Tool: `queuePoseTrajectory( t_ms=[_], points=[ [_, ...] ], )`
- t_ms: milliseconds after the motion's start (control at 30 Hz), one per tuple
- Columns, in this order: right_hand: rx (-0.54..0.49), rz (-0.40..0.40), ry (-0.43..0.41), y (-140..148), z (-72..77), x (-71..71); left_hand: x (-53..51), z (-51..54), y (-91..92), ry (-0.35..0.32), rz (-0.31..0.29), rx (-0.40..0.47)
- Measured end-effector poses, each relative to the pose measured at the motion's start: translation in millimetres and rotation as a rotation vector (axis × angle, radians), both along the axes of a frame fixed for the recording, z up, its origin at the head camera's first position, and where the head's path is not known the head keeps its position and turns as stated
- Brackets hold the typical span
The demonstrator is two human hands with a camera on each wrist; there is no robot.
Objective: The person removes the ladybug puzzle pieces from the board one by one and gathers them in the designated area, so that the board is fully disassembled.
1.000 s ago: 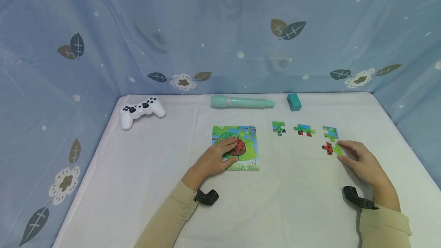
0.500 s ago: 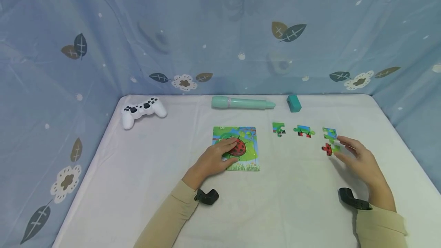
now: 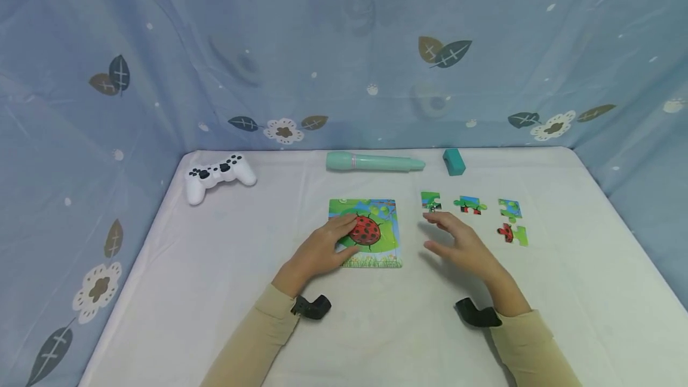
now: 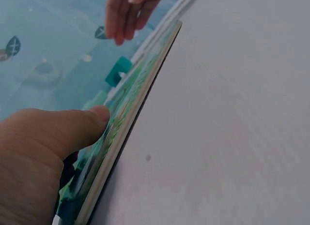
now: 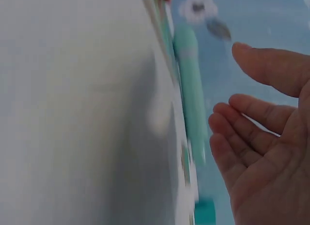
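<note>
A square ladybug puzzle (image 3: 384,237) lies flat on the white table, assembled inside its frame. My left hand (image 3: 317,252) rests on its left part, covering some of the picture; in the left wrist view the thumb (image 4: 82,130) lies on the puzzle's top near its edge. Several small puzzle pieces sit to the right: a green one (image 3: 429,198), a green and blue one (image 3: 470,205), a blue one (image 3: 509,209) and a red and green one (image 3: 513,234). My right hand (image 3: 464,248) hovers above the table right of the puzzle, fingers apart and holding nothing.
At the back of the table are a mint-green microphone-shaped stick (image 3: 376,162) and a teal block (image 3: 454,162). A white game controller (image 3: 220,176) lies at the back left. A blue patterned cloth (image 3: 322,46) hangs behind.
My right hand has left the red and green piece and moved left toward the puzzle, with nothing in it. That piece now lies in full view. My left hand stays on the puzzle.
</note>
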State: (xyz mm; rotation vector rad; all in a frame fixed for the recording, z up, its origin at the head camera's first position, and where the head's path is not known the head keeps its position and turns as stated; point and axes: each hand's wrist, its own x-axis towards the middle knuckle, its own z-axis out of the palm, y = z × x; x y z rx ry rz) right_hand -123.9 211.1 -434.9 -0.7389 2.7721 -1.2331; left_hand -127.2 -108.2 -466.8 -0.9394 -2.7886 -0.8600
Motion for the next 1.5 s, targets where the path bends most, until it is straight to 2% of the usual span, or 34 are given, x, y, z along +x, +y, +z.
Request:
queuePoseTrajectory(
  t_ms=[167,300,500,633,833,1000,1500],
  points=[
    [-0.037,0.085,-0.074,-43.1,4.1,-7.8,1.4,-0.6,-5.6,-0.044,0.019,-0.002],
    [-0.024,0.143,-0.086,-70.0,2.4,-13.3,0.7,-2.2,-5.4,-0.035,-0.002,0.006],
    [0.042,0.143,-0.099,-97.9,-1.6,-18.3,1.1,-3.3,-3.9,-0.033,-0.016,-0.003],
    [0.056,0.134,-0.109,-103.7,-8.3,-17.8,2.1,-4.9,-2.9,-0.051,-0.007,-0.019],
    [0.055,0.122,-0.079,-105.5,-17.9,-18.5,1.9,-3.9,-3.2,-0.051,0.004,-0.019],
    [0.038,0.113,-0.080,-106.0,-18.5,-20.2,0.9,-2.3,-3.7,-0.063,0.007,-0.026],
    [-0.044,0.085,-0.106,-105.5,-21.9,-20.7,0.6,-2.3,-3.9,-0.030,0.001,-0.045]
  ],
)
